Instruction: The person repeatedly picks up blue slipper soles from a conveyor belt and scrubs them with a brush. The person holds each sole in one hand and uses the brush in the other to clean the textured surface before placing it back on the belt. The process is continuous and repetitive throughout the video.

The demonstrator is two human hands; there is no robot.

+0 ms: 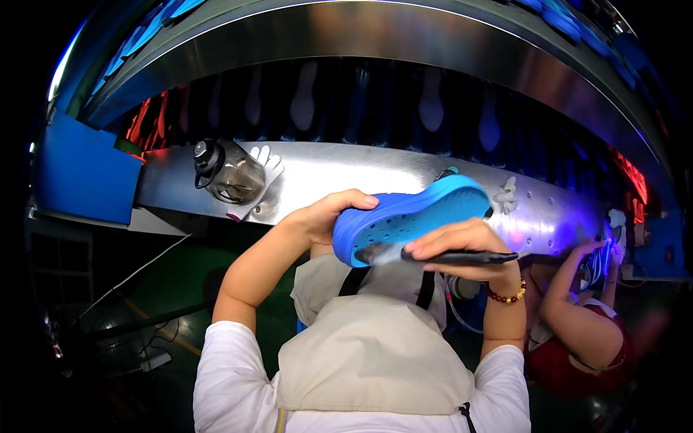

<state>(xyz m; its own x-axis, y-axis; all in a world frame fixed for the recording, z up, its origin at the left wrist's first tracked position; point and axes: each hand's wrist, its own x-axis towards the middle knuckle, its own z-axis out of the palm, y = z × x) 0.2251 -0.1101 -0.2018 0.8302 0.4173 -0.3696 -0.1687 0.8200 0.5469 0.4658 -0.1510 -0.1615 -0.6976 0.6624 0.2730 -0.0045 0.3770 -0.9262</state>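
Observation:
My left hand (333, 215) grips a blue shoe sole (422, 213) by one end, with the thumb over its upper rim. The sole is tilted, and its lighter blue hollow inside, dotted with small holes, faces me. In my right hand (465, 244) is a brush (482, 257) with a dark handle. Its bristle end is blurred and lies against the inside of the sole, at the end nearest my left hand. Part of the brush handle is covered by my fingers.
Ahead runs a metal ledge (332, 169) below a curved machine housing. A dark bottle (234, 173) stands on it beside a white glove (268, 164); another glove (507, 193) lies to the right. Shoe soles show beyond. At the right, a co-worker's arms (577, 289) reach to the ledge.

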